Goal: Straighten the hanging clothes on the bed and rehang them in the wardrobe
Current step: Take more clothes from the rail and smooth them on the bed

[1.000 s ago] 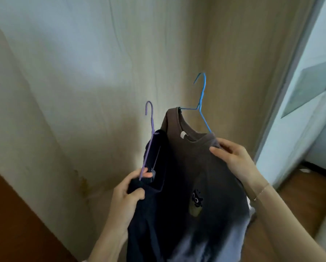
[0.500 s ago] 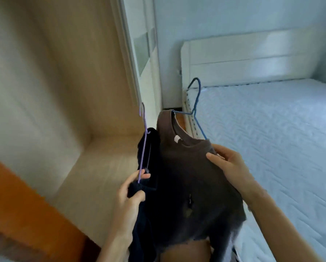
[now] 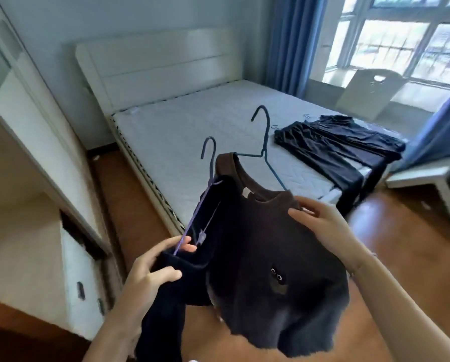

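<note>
1. Left hand (image 3: 150, 275): clenched on navy garment (image 3: 166, 296) and its purple hanger (image 3: 205, 194); keep hooks apart
2. Right hand (image 3: 320, 226): pinching brown sweater (image 3: 278, 270) shoulder, blue hanger (image 3: 264, 150) half out; reseat it
3. Floor (image 3: 129, 192): open aisle
4. Bed (image 3: 192, 131): bare beside dark clothes (image 3: 333, 142)

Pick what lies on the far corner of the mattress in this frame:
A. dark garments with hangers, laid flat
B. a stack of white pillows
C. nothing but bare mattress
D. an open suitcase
A: dark garments lie flat near the far corner of the mattress, with thin hanger hooks showing at their upper edge; no pillows or suitcase appear on the bed.
</note>
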`<state>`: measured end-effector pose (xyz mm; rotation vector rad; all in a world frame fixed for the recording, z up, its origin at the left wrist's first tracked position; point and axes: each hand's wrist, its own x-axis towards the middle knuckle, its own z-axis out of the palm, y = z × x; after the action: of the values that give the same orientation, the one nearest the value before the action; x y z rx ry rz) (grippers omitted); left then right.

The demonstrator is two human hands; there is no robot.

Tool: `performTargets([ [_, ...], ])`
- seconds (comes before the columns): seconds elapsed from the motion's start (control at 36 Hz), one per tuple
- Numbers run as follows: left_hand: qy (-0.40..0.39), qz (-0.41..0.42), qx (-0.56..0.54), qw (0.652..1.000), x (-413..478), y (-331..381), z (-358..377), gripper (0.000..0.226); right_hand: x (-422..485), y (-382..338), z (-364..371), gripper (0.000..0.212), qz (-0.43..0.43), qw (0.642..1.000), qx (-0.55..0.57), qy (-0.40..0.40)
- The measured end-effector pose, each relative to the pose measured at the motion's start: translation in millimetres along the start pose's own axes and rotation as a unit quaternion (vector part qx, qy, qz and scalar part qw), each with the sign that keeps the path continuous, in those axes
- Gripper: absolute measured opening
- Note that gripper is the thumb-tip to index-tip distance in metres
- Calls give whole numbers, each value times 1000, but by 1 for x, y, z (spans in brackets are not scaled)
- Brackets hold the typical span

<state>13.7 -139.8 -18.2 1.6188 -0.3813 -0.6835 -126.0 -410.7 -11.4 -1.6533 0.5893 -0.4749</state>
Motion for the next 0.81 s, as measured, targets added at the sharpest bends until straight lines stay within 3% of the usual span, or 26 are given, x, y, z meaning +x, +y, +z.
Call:
performTargets([
  [0.11,-70,-8,29,997,-36,-12,68,49,-76,22,-78,20,23,998,5,57],
  [0.22,-137,5,93,986,-57,-22,113,29,-133,37,-133,18,41,993,9,111],
  [0.42,-180,28,141,973,-74,-30,183,17,-205,40,-220,17,36,986,-52,154],
  [0.67,-214,73,153,962,-15,-22,234,26,-179,46,-292,16,25,970,-183,161],
  [0.81,-214,106,181,954,53,-14,247,14,-113,48,-325,16,39,959,-256,118],
])
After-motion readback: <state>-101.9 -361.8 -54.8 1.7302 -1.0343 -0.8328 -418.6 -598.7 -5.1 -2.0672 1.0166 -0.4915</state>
